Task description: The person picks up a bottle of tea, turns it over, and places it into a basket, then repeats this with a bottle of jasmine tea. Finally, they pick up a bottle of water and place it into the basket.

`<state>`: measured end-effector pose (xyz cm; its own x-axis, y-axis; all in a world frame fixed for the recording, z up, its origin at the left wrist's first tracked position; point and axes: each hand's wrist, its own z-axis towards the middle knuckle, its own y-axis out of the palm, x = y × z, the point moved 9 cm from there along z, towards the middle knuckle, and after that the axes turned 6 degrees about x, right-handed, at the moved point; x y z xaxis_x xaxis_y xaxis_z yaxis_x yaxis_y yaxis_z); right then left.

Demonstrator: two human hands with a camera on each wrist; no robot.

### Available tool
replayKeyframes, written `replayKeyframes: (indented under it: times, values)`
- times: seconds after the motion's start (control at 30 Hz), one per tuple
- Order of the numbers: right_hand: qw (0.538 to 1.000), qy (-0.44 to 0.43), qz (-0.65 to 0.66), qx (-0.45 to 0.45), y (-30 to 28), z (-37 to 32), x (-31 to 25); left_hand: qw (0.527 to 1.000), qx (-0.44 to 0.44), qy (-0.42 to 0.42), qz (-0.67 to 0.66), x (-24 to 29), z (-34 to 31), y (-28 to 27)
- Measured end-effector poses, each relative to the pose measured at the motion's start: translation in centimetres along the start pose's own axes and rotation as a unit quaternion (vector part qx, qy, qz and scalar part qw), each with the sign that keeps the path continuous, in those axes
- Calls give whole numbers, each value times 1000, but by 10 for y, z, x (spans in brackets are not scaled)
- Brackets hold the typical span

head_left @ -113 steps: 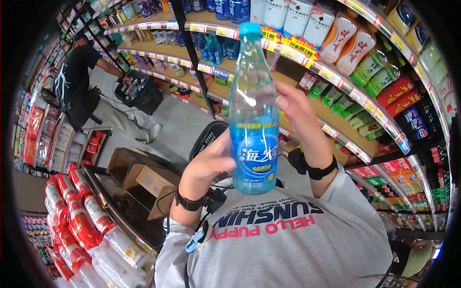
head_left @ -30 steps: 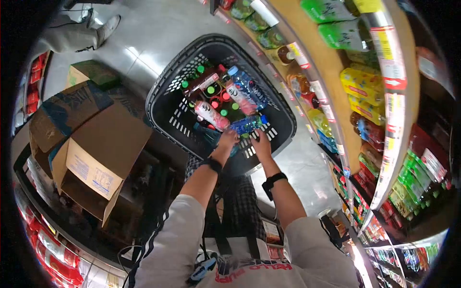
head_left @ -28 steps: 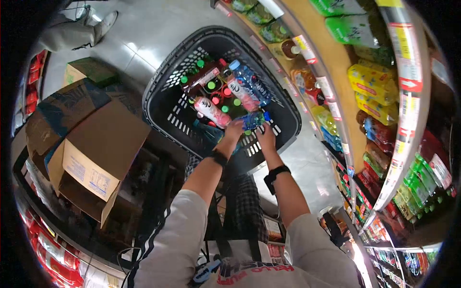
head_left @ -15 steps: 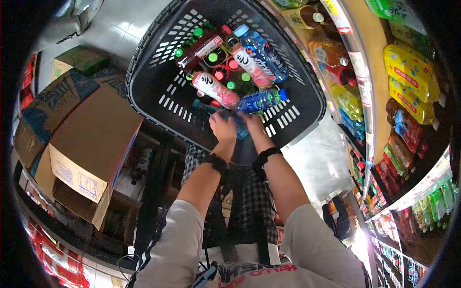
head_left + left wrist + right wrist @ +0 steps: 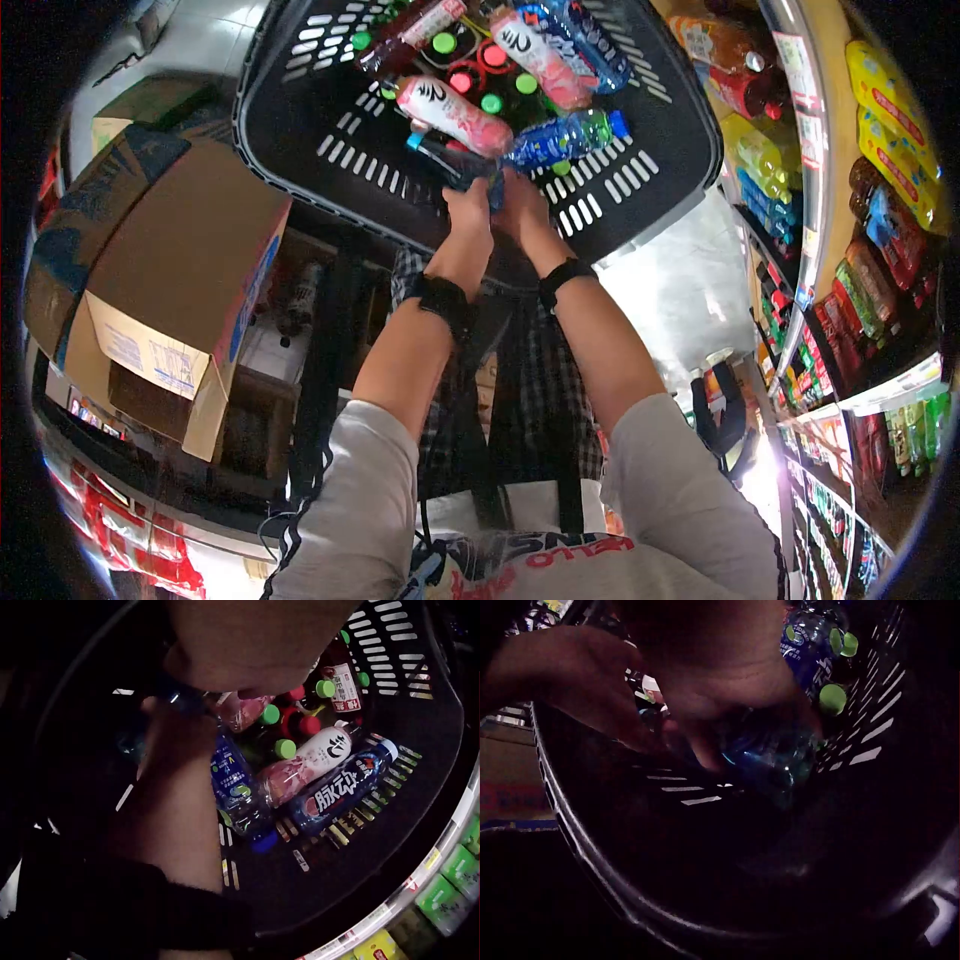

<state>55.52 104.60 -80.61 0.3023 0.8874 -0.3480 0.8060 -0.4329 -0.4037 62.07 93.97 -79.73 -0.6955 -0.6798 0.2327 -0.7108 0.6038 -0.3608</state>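
Both hands reach down inside a black plastic shopping basket point(image 5: 680, 185). My left hand point(image 5: 470, 212) and right hand point(image 5: 524, 210) grip a clear blue drink bottle point(image 5: 780, 765) between them, low against the basket's near side. Its teal cap point(image 5: 414, 142) points left in the head view; the fingers hide much of its body. Just beyond the hands lies a blue-labelled bottle point(image 5: 560, 140) with a dark blue cap. Behind it are two pink-and-white bottles, one of them a pink-labelled bottle point(image 5: 311, 761), and a large blue bottle point(image 5: 341, 787).
Several upright bottles with green and red caps stand deeper in the basket. An open cardboard box point(image 5: 180, 270) is at the left. Curved drink shelves point(image 5: 815, 230) run along the right side. Red packages point(image 5: 130, 525) are at the lower left.
The bottle, earlier held upright before the chest, is now lying in the basket. Over the last second the hands shift from the blue-capped bottle to it, and the basket looks nearer.
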Motion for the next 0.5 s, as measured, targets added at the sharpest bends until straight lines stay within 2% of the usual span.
replayKeyframes:
  times: [0.07, 0.1, 0.13, 0.27, 0.43, 0.5]
  values:
    - [986, 39, 159, 29, 3, 2, 12, 996, -24, -9, -88, -3, -5, 3]
    - [993, -22, 77, 83, -4, -6, 9, 993, -96, 20, -61, 3, -9, 6]
    - [987, -84, -6, 136, -21, -19, -11, 993, -100, 20, -55, 5, -13, 4]
    - [989, -56, 16, 136, -42, -36, -30, 988, -141, 3, -66, 12, -26, 10]
    - [977, -91, 57, 186, -66, -57, -52, 968, -235, 27, -89, 45, -56, 29]
    - [972, -102, 49, 208, -76, -67, -58, 971, -220, 17, -90, 54, -68, 27]
